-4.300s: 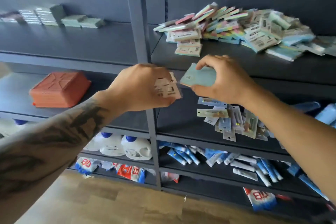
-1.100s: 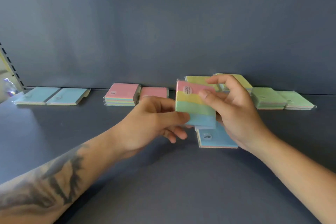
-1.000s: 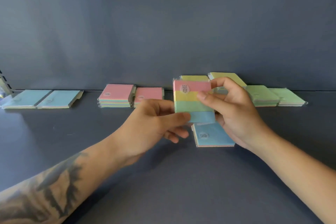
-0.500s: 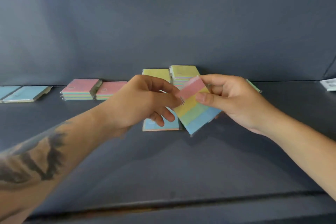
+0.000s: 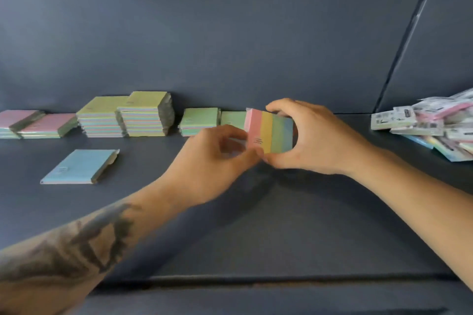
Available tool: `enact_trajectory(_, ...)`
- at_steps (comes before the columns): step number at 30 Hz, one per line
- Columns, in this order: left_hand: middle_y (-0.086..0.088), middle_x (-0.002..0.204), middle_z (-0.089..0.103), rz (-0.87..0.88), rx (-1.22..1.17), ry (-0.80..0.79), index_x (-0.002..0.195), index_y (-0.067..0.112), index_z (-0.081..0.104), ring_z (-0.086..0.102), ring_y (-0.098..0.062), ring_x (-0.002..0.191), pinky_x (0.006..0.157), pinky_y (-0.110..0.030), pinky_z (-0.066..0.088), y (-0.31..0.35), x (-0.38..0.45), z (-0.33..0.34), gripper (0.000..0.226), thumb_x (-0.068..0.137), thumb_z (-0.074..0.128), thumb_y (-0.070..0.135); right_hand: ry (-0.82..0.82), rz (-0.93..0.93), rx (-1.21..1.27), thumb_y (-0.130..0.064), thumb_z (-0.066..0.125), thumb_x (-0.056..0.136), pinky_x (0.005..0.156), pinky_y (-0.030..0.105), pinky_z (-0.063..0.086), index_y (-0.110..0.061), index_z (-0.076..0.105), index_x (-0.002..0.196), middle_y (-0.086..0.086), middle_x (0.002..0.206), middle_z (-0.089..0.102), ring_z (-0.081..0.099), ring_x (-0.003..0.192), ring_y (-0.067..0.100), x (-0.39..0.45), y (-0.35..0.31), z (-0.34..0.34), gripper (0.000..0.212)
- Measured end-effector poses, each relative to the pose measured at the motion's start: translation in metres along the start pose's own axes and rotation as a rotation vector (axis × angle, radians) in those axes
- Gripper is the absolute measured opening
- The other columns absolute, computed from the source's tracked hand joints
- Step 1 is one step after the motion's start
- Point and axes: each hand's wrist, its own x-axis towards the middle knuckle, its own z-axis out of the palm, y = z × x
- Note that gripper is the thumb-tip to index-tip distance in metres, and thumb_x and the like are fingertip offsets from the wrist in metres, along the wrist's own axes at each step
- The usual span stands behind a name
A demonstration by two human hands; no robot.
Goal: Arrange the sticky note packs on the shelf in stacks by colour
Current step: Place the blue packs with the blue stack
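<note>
The right hand [image 5: 314,140] holds a striped sticky note pack [image 5: 270,133] up above the shelf [image 5: 230,225]. Its fingers [image 5: 281,107] curl over the top edge and its thumb sits under the bottom edge, so the pack is gripped between them. The pack stands on its side and shows four stripes: pink, yellow, green and blue. The left hand [image 5: 212,161] is just beside it. Its fingers are curled, and the tips touch the pink end of the pack near the bottom corner. This hand is blurry, so how tight it holds is hard to tell, but it looks like a pinch. The left arm has a dark tattoo.

Just behind the hands, two green stacks [image 5: 202,123] sit by the back wall of the shelf; the one on the right is partly hidden by the pack. To their left stand two taller yellow-topped stacks [image 5: 128,116], touching each other. Further left, at the edge of the view, lie two low pink-topped stacks [image 5: 38,123]. One blue pack [image 5: 79,166] lies flat and alone nearer the front, well apart from the stacks.

On the far right of the shelf there is a messy heap of sticky note packs [image 5: 430,123], many with their white label sides up.
</note>
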Motion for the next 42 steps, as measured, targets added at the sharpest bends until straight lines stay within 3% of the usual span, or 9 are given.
enact_trajectory(2,0.015,0.130,0.066,0.139,0.513,-0.038,0.133,0.037,0.061,0.061,-0.011,0.119,0.102,-0.034,0.047,0.001,0.007,0.008,0.064,0.082,0.056,0.075,-0.053,0.059,-0.005,-0.056,0.082,0.060,0.079,0.043,0.056,-0.042,0.048,0.115,-0.015,0.108,0.062,0.061,0.092,0.014,0.010,0.028,-0.006,0.066)
enact_trajectory(5,0.016,0.143,0.055,0.102,0.777,-0.162,0.141,0.041,0.051,0.051,-0.014,0.132,0.111,-0.036,0.039,-0.005,0.017,0.015,0.080,0.081,0.034,0.091,-0.112,0.159,-0.057,-0.054,0.081,0.063,0.072,0.038,0.054,-0.042,0.050,0.108,-0.013,0.104,0.060,0.059,0.083,0.013,0.025,0.061,-0.010,0.056)
enact_trajectory(10,0.014,0.163,0.034,0.006,0.765,-0.219,0.150,0.052,0.035,0.027,-0.011,0.152,0.123,-0.046,0.026,-0.019,0.020,0.017,0.092,0.074,0.017,0.099,-0.152,0.212,-0.096,-0.053,0.078,0.065,0.073,0.034,0.049,-0.043,0.057,0.109,-0.014,0.106,0.056,0.055,0.090,0.010,0.048,0.088,-0.002,0.051)
enact_trajectory(14,0.012,0.163,0.033,0.004,0.751,-0.203,0.150,0.054,0.033,0.024,-0.012,0.153,0.124,-0.045,0.022,-0.020,0.017,0.018,0.089,0.074,0.016,0.096,-0.112,0.192,-0.103,-0.049,0.072,0.073,0.101,0.038,0.047,-0.040,0.068,0.107,-0.017,0.132,0.056,0.054,0.120,0.017,0.052,0.097,0.011,0.036)
enact_trajectory(16,0.012,0.163,0.033,0.003,0.748,-0.213,0.150,0.054,0.033,0.024,-0.012,0.153,0.124,-0.044,0.022,-0.021,0.018,0.018,0.089,0.074,0.017,0.096,-0.057,0.195,-0.089,-0.040,0.071,0.082,0.103,0.036,0.044,-0.038,0.070,0.113,-0.015,0.138,0.055,0.052,0.125,0.017,0.051,0.100,0.019,0.031)
enact_trajectory(22,0.012,0.164,0.030,0.006,0.730,-0.253,0.149,0.054,0.032,0.023,-0.014,0.153,0.123,-0.048,0.021,-0.025,0.023,0.016,0.084,0.077,0.022,0.095,-0.026,0.220,-0.100,-0.040,0.061,0.092,0.106,0.037,0.044,-0.040,0.064,0.132,-0.014,0.143,0.053,0.050,0.130,0.016,0.054,0.108,0.033,0.040)
enact_trajectory(31,0.015,0.161,0.031,0.007,0.721,-0.265,0.147,0.055,0.033,0.025,-0.014,0.151,0.123,-0.048,0.022,-0.025,0.026,0.016,0.079,0.078,0.026,0.094,-0.046,0.211,-0.112,-0.042,0.059,0.094,0.107,0.039,0.043,-0.041,0.062,0.132,-0.013,0.143,0.052,0.050,0.130,0.019,0.055,0.106,0.035,0.037)
enact_trajectory(38,0.019,0.151,0.041,0.022,0.694,-0.233,0.141,0.054,0.039,0.033,-0.012,0.145,0.118,-0.046,0.028,-0.028,0.025,0.019,0.080,0.075,0.026,0.096,-0.076,0.221,-0.185,-0.041,0.049,0.095,0.102,0.046,0.046,-0.032,0.057,0.122,-0.006,0.139,0.055,0.052,0.123,0.026,0.057,0.095,0.036,0.030)
enact_trajectory(42,0.017,0.154,0.042,0.025,0.741,-0.244,0.145,0.053,0.039,0.037,-0.014,0.145,0.118,-0.050,0.030,-0.025,0.023,0.016,0.086,0.073,0.021,0.098,-0.077,0.192,-0.183,-0.041,0.054,0.094,0.107,0.046,0.043,-0.034,0.054,0.133,-0.005,0.148,0.048,0.049,0.132,0.029,0.048,0.092,0.030,0.040)
